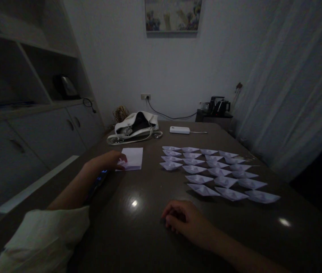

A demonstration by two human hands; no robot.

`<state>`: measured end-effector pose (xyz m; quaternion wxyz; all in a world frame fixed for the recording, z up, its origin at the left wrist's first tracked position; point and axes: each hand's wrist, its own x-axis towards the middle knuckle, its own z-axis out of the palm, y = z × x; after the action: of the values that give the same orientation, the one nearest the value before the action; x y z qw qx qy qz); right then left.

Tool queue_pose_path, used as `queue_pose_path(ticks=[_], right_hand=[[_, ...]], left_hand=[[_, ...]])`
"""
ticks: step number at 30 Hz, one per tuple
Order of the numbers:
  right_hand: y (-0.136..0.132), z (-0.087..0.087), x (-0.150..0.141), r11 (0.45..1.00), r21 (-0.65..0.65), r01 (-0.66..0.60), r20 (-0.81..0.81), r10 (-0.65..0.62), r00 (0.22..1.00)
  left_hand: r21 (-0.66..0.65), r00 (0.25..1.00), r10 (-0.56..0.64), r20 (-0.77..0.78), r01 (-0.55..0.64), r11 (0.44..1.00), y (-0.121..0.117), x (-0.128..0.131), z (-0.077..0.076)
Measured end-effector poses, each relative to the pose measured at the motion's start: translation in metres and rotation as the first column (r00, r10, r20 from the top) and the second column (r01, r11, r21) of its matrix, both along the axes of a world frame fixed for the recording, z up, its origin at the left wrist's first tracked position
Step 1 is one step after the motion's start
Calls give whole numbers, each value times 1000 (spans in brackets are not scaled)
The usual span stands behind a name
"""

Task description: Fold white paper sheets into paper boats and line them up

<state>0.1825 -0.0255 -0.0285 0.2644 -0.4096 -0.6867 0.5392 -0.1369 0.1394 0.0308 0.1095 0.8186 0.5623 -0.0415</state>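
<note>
My left hand (110, 161) is at the left edge of a stack of white square paper (134, 157), thumb and fingers closed on what looks like a sheet's edge. Under that wrist lies a dark device with a lit blue display (102, 175), mostly hidden by the arm. My right hand (186, 222) rests on the table near the front, its fingers curled loosely inward with nothing visible in them. Beyond it, several folded white paper boats (197, 168) stand in rows on the right half of the table.
A white handbag (138, 127) lies at the back of the brown table (149, 201). Right of it is a white elongated device (179, 130) with a short cord. Shelves with a kettle (66, 87) line the left wall; a curtain (288, 76) hangs on the right.
</note>
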Motion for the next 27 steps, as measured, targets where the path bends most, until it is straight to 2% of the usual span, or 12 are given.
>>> queue_pose_path(ticks=[7,20,27], right_hand=[[0,3,0,1000,-17,-2,-13,2,1000],[-1,3,0,1000,-19,-4,-9,4,1000],[0,3,1,1000,-16,-11,-8,11,1000]], left_hand=[[-17,999,-6,34,7,1000,-4,-4,6],[-48,998,-23,59,26,999,0,-10,7],[-66,995,-19,99,26,997,-6,-5,12]])
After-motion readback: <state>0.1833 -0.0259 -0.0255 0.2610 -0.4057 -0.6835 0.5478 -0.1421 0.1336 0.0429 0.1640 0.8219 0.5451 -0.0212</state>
